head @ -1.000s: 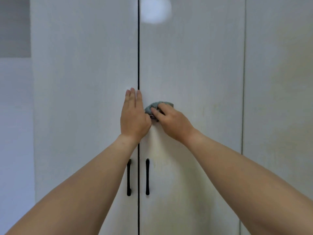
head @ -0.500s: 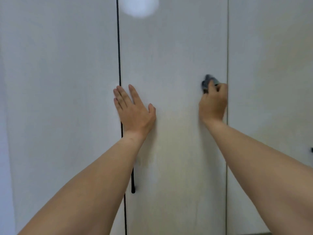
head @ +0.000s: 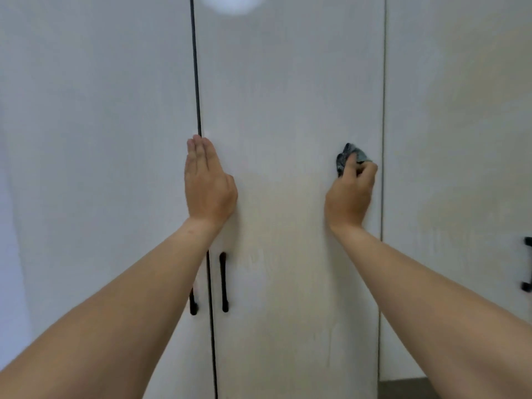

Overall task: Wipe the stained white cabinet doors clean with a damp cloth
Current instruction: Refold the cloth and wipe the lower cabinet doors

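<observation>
Tall white cabinet doors fill the view. The middle door (head: 288,96) shows faint yellowish smears and drip marks low down. My left hand (head: 208,182) lies flat against it with fingers together, right beside the dark gap to the left door (head: 95,139). My right hand (head: 349,194) is closed around a bunched grey-blue cloth (head: 349,156) and presses it on the middle door near its right edge. Only the cloth's top pokes out above my fingers.
Two black vertical handles (head: 224,283) flank the gap below my left wrist, the left one partly hidden by my forearm. The right door (head: 460,139) has a black handle (head: 527,264) at the frame's edge. A bright light reflection (head: 230,2) sits at the top.
My right hand carried the cloth from beside my left hand across to the door's right edge. My left hand's fingers closed together and straightened up at the gap.
</observation>
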